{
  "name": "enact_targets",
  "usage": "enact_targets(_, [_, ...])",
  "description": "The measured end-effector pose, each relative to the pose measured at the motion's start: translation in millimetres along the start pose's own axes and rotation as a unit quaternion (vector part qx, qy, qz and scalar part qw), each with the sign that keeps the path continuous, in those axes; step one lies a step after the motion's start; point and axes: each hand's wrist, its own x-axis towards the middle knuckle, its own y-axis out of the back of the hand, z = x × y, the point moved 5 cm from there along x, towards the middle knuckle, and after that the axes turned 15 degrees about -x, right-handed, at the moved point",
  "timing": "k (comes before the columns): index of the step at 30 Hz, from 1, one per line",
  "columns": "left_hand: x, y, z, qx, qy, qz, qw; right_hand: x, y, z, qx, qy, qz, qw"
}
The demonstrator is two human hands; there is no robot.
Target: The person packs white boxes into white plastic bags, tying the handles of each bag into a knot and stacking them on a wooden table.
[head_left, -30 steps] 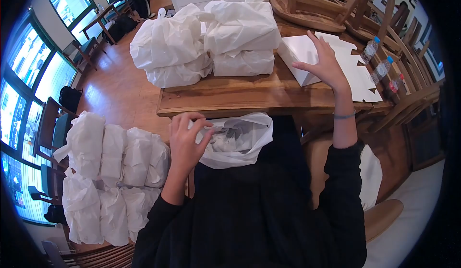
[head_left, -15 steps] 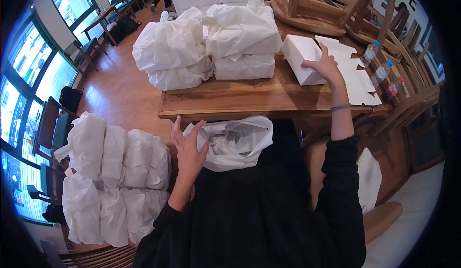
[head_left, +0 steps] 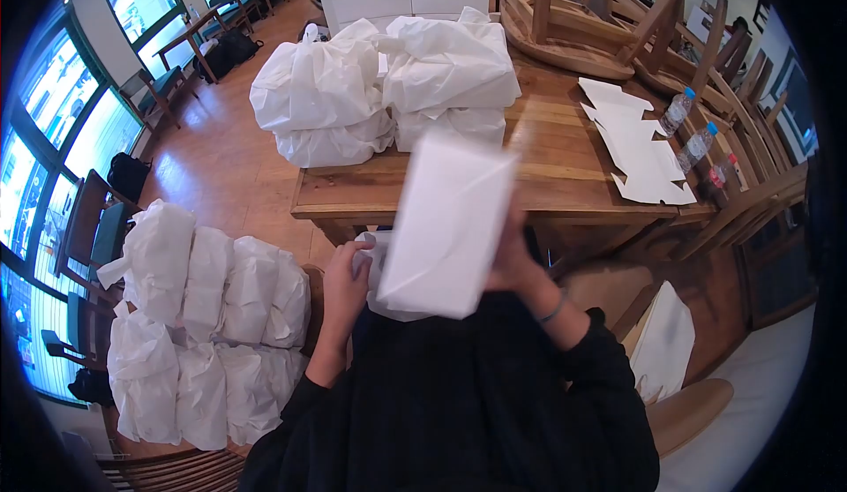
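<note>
A white cardboard box (head_left: 448, 227), a little blurred, is held up in front of my body. My right hand (head_left: 513, 249) grips its right side, fingers partly hidden behind it. Below the box a white plastic bag (head_left: 375, 249) lies on my lap, mostly covered by it. My left hand (head_left: 349, 271) is closed at the left rim of the bag, fingers curled over the edge.
Wrapped white bundles (head_left: 450, 64) are stacked on the wooden table (head_left: 565, 174), with white boxes (head_left: 371, 0) behind. A flat cardboard sheet (head_left: 631, 139) and plastic bottles (head_left: 697, 146) lie at right, near upturned chairs (head_left: 573, 37). More bagged bundles (head_left: 212, 324) are piled at left.
My right hand has lifted the box off the table and brought it left and toward me, over the bag. My left hand has gone from spread fingers to closed at the bag's rim.
</note>
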Motion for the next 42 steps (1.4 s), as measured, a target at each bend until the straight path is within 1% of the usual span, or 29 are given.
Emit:
enact_targets(1, [1,3,-11,-0.069,0.056,-0.006,0.996,-5,-15,-5,-0.012,0.033,-0.022,0.999])
enact_targets(2, [0,4,-9,-0.182,0.068,0.012,0.981,-10,-28,-8,-0.026,0.053,-0.058,0.997])
enact_targets(4, [1,10,-6,-0.302,0.096,0.034,0.948,-25,-50,-12,-0.032,0.08,-0.115,0.99])
enact_targets(6, [6,19,2,-0.338,0.125,0.046,0.932,-36,-65,-13,-0.02,0.096,-0.157,0.983])
enact_targets(7, [7,22,4,-0.357,0.14,0.052,0.922,-41,-71,-11,-0.017,0.089,-0.173,0.981])
enact_targets(8, [5,22,6,-0.339,0.126,0.054,0.931,-47,-76,-8,-0.014,0.08,-0.189,0.979])
enact_targets(9, [3,23,-4,-0.363,0.134,0.059,0.92,-51,-80,-6,-0.013,0.072,-0.205,0.976])
enact_targets(10, [2,23,-22,-0.389,0.142,0.064,0.908,-55,-82,-4,-0.017,0.063,-0.217,0.974])
enact_targets(14, [-3,19,-30,-0.49,0.17,0.099,0.849,-62,-80,2,-0.041,0.025,-0.254,0.966])
enact_targets(17, [-3,22,-34,-0.558,0.16,0.147,0.801,-63,-78,1,-0.063,0.006,-0.271,0.961])
enact_targets(20, [4,31,-33,-0.55,0.119,0.155,0.812,-63,-79,2,-0.067,-0.016,-0.298,0.952])
enact_targets(23, [4,38,-30,-0.475,0.103,0.142,0.862,-59,-77,3,-0.064,-0.033,-0.312,0.947])
enact_targets(24, [6,46,-22,-0.298,0.063,0.122,0.945,-58,-77,4,-0.063,-0.037,-0.313,0.947])
enact_targets(25, [7,54,-13,-0.108,0.022,0.097,0.989,-58,-77,4,-0.067,-0.042,-0.305,0.949])
enact_targets(26, [7,57,-4,0.086,-0.02,0.068,0.994,-58,-77,4,-0.07,-0.046,-0.299,0.951])
enact_targets(29, [-1,56,-4,0.154,0.047,0.048,0.986,-60,-79,1,-0.075,-0.048,-0.278,0.956])
enact_targets(32, [-17,47,-25,0.177,0.111,0.028,0.977,-61,-80,-4,-0.091,-0.027,-0.27,0.958])
enact_targets(33, [-20,47,-27,0.169,0.113,0.022,0.979,-61,-79,-5,-0.1,-0.017,-0.269,0.958])
enact_targets(35, [-24,46,-29,0.15,0.114,0.011,0.982,-60,-81,-6,-0.085,-0.015,-0.266,0.96])
enact_targets(37, [-25,44,-63,0.089,0.069,0.027,0.993,-58,-82,-7,-0.077,-0.015,-0.265,0.961])
enact_targets(38, [-21,42,-59,0.059,0.046,0.035,0.997,-57,-82,-8,-0.076,-0.017,-0.266,0.961])
enact_targets(41, [-23,36,-43,-0.096,0.052,0.076,0.991,-56,-82,-6,-0.082,-0.028,-0.265,0.96])
enact_targets(42, [-23,39,-42,-0.02,0.058,0.056,0.997,-56,-81,-5,-0.085,-0.031,-0.264,0.96])
